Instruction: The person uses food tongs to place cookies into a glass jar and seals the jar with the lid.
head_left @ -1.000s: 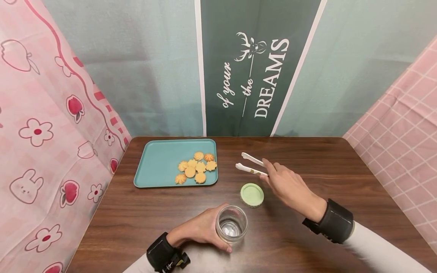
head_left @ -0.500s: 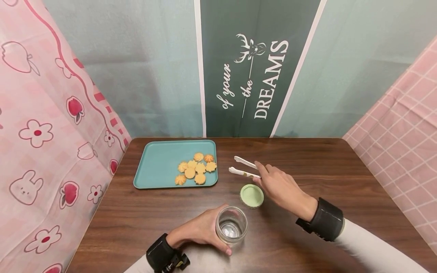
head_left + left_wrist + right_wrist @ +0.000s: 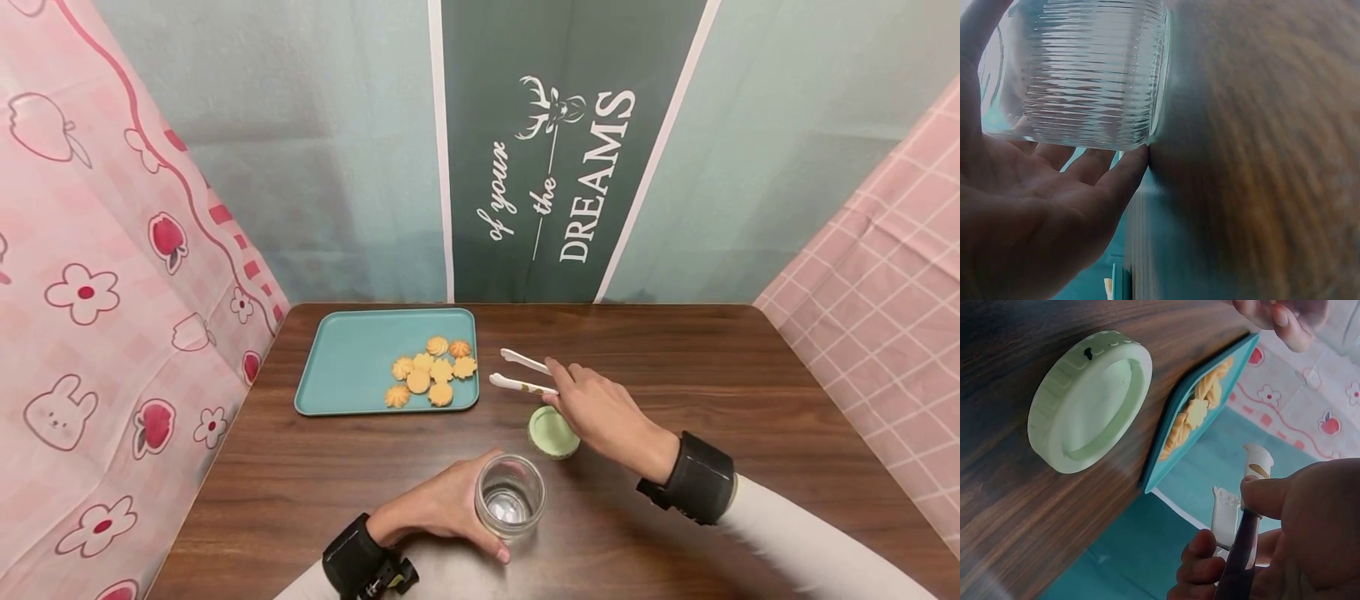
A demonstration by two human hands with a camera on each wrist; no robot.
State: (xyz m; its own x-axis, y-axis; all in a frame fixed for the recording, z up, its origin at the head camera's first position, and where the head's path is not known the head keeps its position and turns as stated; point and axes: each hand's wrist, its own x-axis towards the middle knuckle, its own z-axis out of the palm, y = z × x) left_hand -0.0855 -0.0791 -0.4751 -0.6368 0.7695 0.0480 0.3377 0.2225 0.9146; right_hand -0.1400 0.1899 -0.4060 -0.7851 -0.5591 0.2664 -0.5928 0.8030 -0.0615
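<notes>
My left hand (image 3: pixel 448 505) holds a clear glass jar (image 3: pixel 511 498) at its side, fingers behind it and thumb in front. The jar stands upright and uncapped on the wooden table; its ribbed wall fills the top of the left wrist view (image 3: pixel 1094 75). In my right hand (image 3: pixel 604 415) is a pair of white tongs (image 3: pixel 522 385), pinched between thumb and fingers. Their two tips stand apart with nothing between them, pointing left toward a teal tray (image 3: pixel 341 367). Several golden cookies (image 3: pixel 418 380) lie on the tray's right part.
A round pale green lid (image 3: pixel 552 433) lies on the brown wooden table (image 3: pixel 675 350), just below the right hand and behind the jar, hollow side up. Curtains hang behind the table and on both sides, the left one pink with strawberries (image 3: pixel 155 427).
My right hand has moved left with the tongs, bringing their tips closer to the tray's right edge. The left hand and the jar have stayed in place.
</notes>
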